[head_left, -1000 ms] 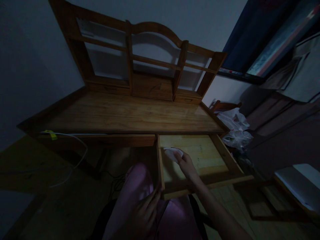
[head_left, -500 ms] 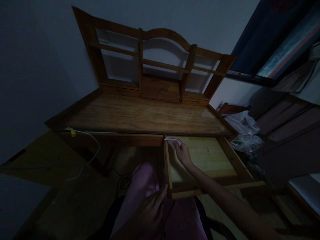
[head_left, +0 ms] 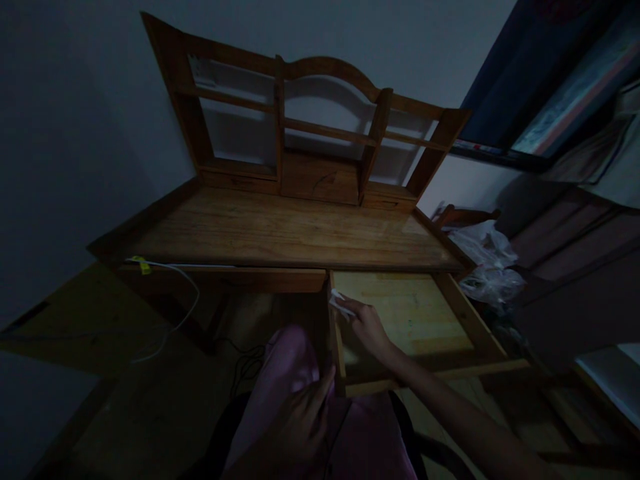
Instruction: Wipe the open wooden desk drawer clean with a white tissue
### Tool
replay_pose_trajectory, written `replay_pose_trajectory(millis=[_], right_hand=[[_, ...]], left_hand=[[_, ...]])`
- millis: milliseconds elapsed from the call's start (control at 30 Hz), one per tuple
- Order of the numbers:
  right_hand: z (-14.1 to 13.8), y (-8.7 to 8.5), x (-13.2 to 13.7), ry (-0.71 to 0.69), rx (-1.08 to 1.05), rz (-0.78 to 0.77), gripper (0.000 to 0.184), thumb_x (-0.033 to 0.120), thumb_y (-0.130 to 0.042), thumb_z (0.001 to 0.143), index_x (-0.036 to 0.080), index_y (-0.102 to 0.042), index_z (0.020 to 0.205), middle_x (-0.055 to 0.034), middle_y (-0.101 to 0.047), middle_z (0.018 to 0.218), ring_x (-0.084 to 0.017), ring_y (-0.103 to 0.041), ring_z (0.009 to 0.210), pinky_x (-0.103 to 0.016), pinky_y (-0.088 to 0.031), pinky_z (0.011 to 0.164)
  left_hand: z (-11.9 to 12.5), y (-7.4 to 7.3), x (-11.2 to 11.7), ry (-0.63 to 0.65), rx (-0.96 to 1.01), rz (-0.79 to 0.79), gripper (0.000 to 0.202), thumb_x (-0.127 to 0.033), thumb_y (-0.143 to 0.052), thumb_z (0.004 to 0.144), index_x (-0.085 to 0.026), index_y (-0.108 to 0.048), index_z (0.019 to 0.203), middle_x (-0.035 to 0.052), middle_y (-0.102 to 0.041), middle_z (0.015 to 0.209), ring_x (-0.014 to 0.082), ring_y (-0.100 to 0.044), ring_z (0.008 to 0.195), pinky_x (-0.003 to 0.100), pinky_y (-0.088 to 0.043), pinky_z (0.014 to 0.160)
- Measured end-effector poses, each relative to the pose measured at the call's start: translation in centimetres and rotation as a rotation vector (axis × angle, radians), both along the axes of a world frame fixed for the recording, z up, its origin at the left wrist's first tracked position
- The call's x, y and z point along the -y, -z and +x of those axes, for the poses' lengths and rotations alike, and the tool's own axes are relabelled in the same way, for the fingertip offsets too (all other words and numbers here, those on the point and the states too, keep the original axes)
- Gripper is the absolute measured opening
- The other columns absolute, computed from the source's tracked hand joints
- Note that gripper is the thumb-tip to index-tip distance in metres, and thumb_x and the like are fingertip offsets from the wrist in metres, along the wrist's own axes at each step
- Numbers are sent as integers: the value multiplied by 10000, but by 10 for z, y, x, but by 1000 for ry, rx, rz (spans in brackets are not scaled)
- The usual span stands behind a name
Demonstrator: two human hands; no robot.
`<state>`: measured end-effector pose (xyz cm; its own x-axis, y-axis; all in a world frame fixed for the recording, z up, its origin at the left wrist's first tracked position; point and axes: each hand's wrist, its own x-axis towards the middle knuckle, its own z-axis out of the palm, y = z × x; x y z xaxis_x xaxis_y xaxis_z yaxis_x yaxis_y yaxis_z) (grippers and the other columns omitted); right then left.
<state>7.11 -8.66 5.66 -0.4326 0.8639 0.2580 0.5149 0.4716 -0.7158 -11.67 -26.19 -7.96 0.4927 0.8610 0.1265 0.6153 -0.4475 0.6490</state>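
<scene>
A pulled-out wooden drawer point(head_left: 467, 313) juts from the right half of the desk front. Inside its left part, my right hand point(head_left: 371, 328) is closed on a white tissue point(head_left: 341, 304), pressed against the left side wall near the back. The tissue is crumpled, and part of it sticks out past my fingertips. My left hand point(head_left: 303, 417) hangs low over my lap, with its fingers stretched toward the drawer's front left corner. Nothing shows in it, and I cannot tell whether a fingertip touches the wood.
The wooden desk point(head_left: 280, 230) carries a shelf unit point(head_left: 323, 177) at its back. A white cable point(head_left: 195, 303) with a yellow tag point(head_left: 143, 264) hangs off the left front edge. Plastic bags point(head_left: 487, 250) sit right of the desk. Black cords point(head_left: 245, 367) lie on the floor below.
My right hand has drawn the tissue from the drawer's back left corner a little toward me along the side wall. My left hand is nearly unmoved.
</scene>
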Motion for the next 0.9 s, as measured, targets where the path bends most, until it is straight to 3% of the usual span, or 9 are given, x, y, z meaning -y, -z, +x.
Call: replay_pose_trajectory(millis=[200, 333, 567, 667, 900], right_hand=[[-8, -8, -36, -136, 125, 95, 915, -86, -375, 637, 217, -550, 1482, -25, -412, 1596, -165, -394, 1480, -383, -310, 1249], [-12, -12, -40, -205, 209, 54, 819, -77, -390, 660, 194, -643, 1390, -52, -491, 1542, -208, -450, 1445, -392, -337, 1238], [1, -22, -2, -267, 237, -24, 899, -88, -382, 634, 260, -607, 1432, -17, -517, 1535, -225, -516, 1401, -399, -376, 1209], [7, -24, 21, -310, 266, -42, 920, -81, -379, 635, 268, -573, 1464, -28, -514, 1549, -223, -580, 1344, -384, -427, 1166], [21, -33, 72, -336, 325, -113, 868, -54, -418, 657, 288, -602, 1434, -24, -639, 1437, -197, -683, 1192, -305, -492, 1071]], left_hand=[[1, -11, 2, -14, 27, 20, 735, -183, -330, 1030, -272, 63, 1645, 71, -313, 1659, 192, -395, 1479, 503, -436, 1182], [2, -11, 3, -25, -16, 18, 759, -140, -340, 1007, -204, 64, 1646, 108, -343, 1643, 190, -401, 1474, 467, -447, 1173], [3, -6, 0, -4, 2, 13, 740, -170, -327, 1018, -217, 68, 1643, 113, -325, 1651, 197, -388, 1484, 506, -444, 1177], [4, -8, 0, -20, 13, -14, 694, -201, -283, 1046, -237, 70, 1642, 78, -325, 1653, 178, -379, 1488, 462, -450, 1180], [5, -4, 2, -8, 49, 87, 710, -175, -316, 1040, -172, 53, 1647, 126, -272, 1666, 186, -352, 1503, 411, -409, 1206]])
